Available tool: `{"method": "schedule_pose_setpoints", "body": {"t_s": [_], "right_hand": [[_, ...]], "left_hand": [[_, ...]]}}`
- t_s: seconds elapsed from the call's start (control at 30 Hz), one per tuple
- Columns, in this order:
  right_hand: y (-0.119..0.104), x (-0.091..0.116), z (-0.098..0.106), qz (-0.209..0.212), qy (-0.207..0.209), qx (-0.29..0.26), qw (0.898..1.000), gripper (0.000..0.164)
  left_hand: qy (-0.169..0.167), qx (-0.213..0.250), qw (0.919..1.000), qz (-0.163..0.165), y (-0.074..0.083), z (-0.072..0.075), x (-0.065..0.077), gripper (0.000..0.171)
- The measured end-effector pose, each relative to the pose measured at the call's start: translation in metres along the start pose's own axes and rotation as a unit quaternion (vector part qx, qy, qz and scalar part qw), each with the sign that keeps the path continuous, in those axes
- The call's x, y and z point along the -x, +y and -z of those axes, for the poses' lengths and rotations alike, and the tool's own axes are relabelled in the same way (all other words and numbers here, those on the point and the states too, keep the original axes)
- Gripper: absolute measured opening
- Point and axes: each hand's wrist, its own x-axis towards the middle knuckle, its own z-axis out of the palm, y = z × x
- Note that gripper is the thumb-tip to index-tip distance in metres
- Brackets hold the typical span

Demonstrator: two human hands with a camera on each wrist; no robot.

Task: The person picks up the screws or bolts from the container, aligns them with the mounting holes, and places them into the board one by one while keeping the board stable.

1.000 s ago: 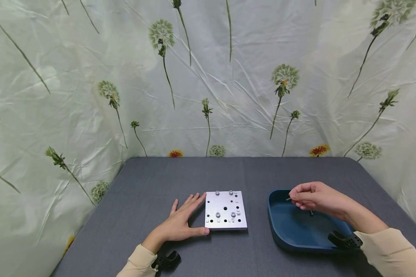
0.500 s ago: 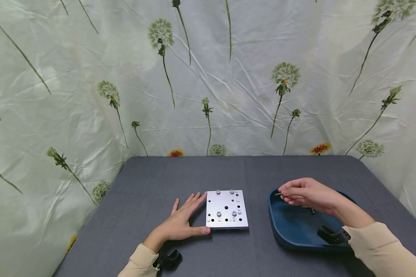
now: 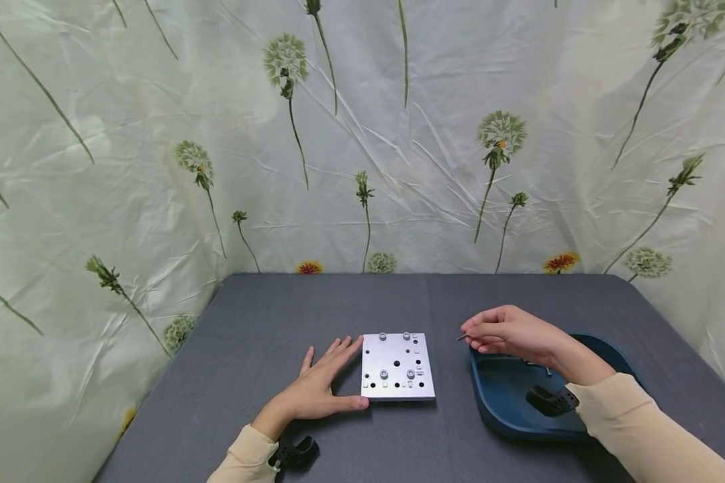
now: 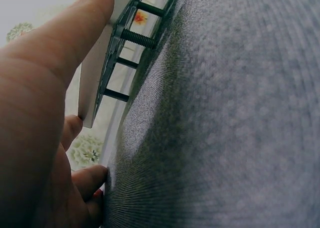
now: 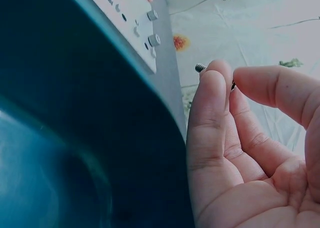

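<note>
A square silver metal plate point(image 3: 397, 359) with holes and several socket-head screws lies near the table's middle. My left hand point(image 3: 315, 389) is spread at its left side, thumb at the near corner and a finger at the far corner. Threaded screw ends point(image 4: 138, 38) stick out beneath the plate in the left wrist view, holding it above the cloth. Over the left rim of a blue tray, my right hand point(image 3: 501, 330) pinches a small screw between thumb and fingers. The threaded tip of that screw point(image 5: 200, 68) shows past the fingertips; its head is mostly hidden.
The blue tray point(image 3: 489, 409) stands to the right of the plate, partly under my right forearm. Inside it lies another small screw point(image 3: 546, 370). Grey cloth point(image 3: 338, 302) covers the table, and a flower-printed curtain point(image 3: 399, 134) hangs behind.
My right hand has moved left with the screw, from over the tray's inside to its left rim. The left hand and the plate keep their places.
</note>
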Motion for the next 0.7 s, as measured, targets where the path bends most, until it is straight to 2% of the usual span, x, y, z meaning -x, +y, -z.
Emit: {"method": "schedule_pose_setpoints", "body": {"t_s": [0.47,0.7], "right_hand": [[-0.014,-0.027,-0.015,-0.008,0.006,0.015,1.0,0.043],[-0.024,-0.04,-0.024,-0.011,-0.001,0.039,0.999,0.04]], "left_hand": [[0.003,-0.005,1.0,-0.005,-0.001,0.0,0.001,0.107],[0.005,0.0,0.9999,-0.009,-0.001,0.0,0.001,0.107]]}}
